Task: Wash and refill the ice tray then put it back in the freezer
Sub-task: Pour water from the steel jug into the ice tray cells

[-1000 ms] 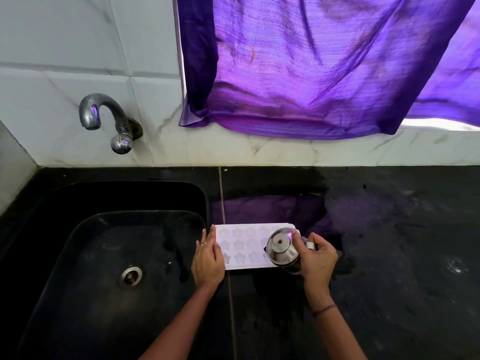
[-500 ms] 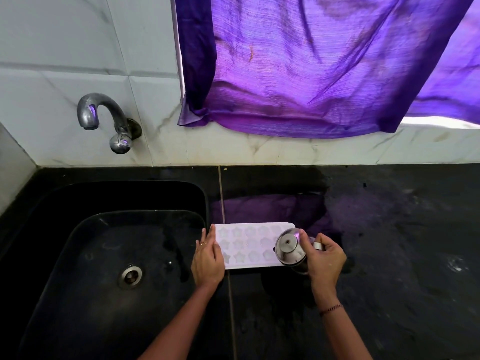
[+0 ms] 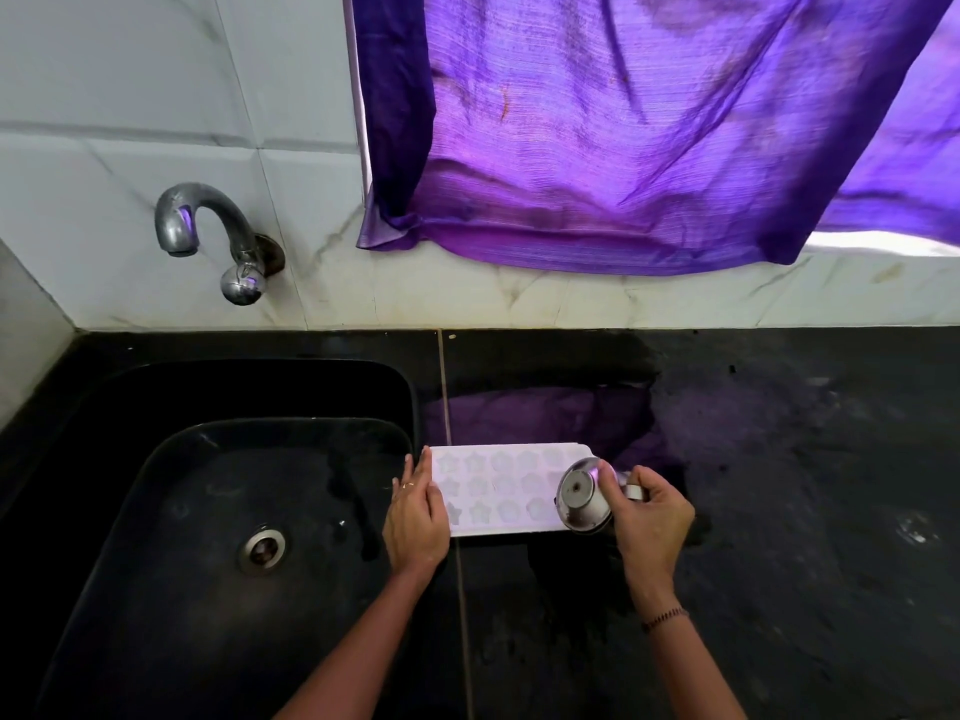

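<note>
Your ice tray (image 3: 498,491) lies on the counter (image 3: 805,459), just right of the sink (image 3: 260,392), long side running left to right. Your left hand (image 3: 415,522) rests flat on the tray's left end; your right hand (image 3: 652,517) holds a cup (image 3: 582,498) tipped on its side over the right end. The drain (image 3: 261,549) sits in the sink floor, left of your hands. The tap (image 3: 208,226) projects from the wall (image 3: 130,96) behind the sink. The curtain (image 3: 623,148) hangs behind the counter, right of the tap.

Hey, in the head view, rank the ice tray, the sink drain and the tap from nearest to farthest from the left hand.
1. Ice tray: touching the left hand, on its right.
2. Drain: in the sink, to its left.
3. Tap: on the wall, far upper left.
</note>
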`<state>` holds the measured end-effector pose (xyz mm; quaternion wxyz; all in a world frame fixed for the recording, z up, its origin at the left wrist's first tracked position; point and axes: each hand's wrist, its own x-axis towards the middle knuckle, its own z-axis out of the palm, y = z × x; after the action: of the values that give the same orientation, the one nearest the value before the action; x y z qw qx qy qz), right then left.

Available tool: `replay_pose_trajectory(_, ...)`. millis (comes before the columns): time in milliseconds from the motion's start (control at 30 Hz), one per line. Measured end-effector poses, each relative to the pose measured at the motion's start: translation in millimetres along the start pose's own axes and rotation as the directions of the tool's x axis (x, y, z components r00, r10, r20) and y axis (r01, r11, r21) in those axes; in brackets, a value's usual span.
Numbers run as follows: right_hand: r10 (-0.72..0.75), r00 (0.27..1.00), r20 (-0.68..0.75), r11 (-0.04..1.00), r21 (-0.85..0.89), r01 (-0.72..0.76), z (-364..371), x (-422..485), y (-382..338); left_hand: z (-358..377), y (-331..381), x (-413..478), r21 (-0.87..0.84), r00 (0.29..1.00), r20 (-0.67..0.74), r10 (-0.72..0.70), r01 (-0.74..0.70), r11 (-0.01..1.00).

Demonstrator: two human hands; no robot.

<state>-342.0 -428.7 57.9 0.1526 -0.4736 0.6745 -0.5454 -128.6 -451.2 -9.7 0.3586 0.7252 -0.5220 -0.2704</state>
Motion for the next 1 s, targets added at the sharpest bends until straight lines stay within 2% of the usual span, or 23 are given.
replay_pose_trajectory(500, -0.012, 1.000, -0.012, 1.000, -0.026, 0.011, -3.9, 2.0, 0.0, 1.1, -0.4, 0.0, -0.007, 1.000, -0.017, 0.019, -0.019, 1.000)
replay_pose_trajectory(833, 0.203, 0.975, -0.088, 0.967, 0.173, -0.186, -6.7, 5.2, -7.6, -0.2, 0.9, -0.6, 0.000, 0.999, -0.011, 0.034, -0.034, 0.999)
replay_pose_trajectory(1000, 0.238, 0.961, -0.141, 0.955, 0.211, -0.206, -11.9, 11.3, -5.8, -0.8, 1.2, -1.8, 0.000, 0.998, -0.021, 0.057, -0.057, 0.998)
